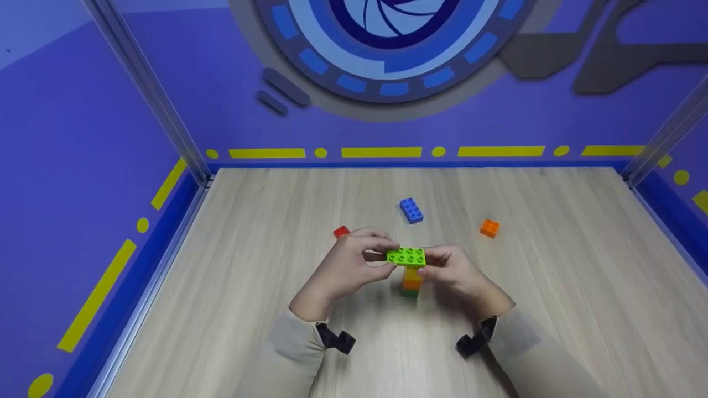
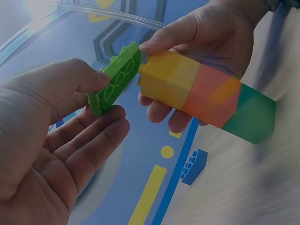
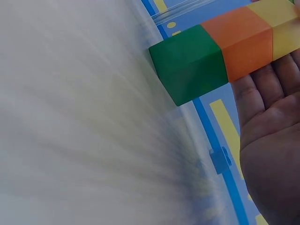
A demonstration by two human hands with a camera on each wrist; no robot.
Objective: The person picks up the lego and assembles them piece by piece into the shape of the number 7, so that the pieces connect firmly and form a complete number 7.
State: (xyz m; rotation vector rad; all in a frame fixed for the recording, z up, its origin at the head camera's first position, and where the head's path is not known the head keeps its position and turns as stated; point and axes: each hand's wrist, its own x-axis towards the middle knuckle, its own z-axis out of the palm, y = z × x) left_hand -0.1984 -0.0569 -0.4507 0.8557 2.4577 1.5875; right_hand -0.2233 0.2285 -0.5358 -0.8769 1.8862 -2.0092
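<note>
Mid-frame, fingers of the left hand [image 1: 354, 258] pinch a light-green brick [image 1: 408, 256], long axis left-to-right, just above the block stack [image 1: 411, 279] the right hand [image 1: 458, 272] grips.

Booth [image 1: 193, 83]: printed panels [image 1: 72, 166] on three sides, metal posts [image 1: 139, 72], woodgrain tabletop [image 1: 575, 265].

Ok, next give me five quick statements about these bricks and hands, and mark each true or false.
1. The left hand holds the light green brick. True.
2. The right hand holds the stack. True.
3. The stack's dark green block is at its top. False: it is at the bottom.
4. The blue brick is in the left hand. False: it lies on the table.
5. The stack has a yellow block at its bottom. False: that one is on top.
</note>
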